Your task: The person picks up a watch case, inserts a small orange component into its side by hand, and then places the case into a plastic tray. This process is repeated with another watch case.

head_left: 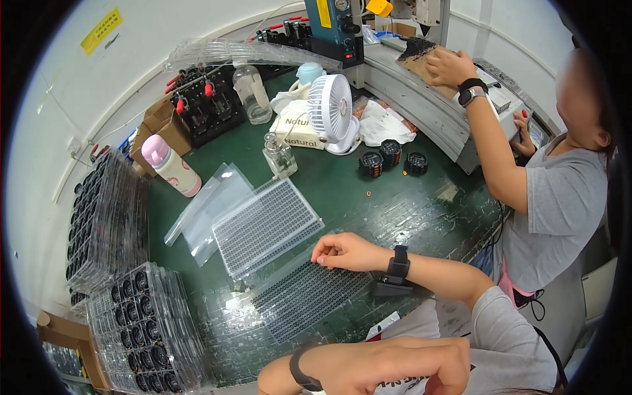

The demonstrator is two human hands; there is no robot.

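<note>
My right hand (350, 253) reaches in from the right, fingers pinched at the upper edge of a thin clear sheet (309, 299) with rows of small dark pieces. Whatever is between those fingertips is too small to make out. Close to the camera at the lower edge is my left hand (395, 365), its fingers bent inward and their tips partly hidden, so what they hold cannot be seen. A second gridded sheet (266, 227), paler and on a white backing, lies farther off, beside clear plastic film (214, 214).
Stacked clear trays (158, 322) of round black parts stand at left. Behind are a pink-topped bottle (172, 166), glass bottle (280, 157), white fan (330, 108) and several black watch-like devices (370, 164). A co-worker's hand (451, 68) touches a brown board at the machine, right.
</note>
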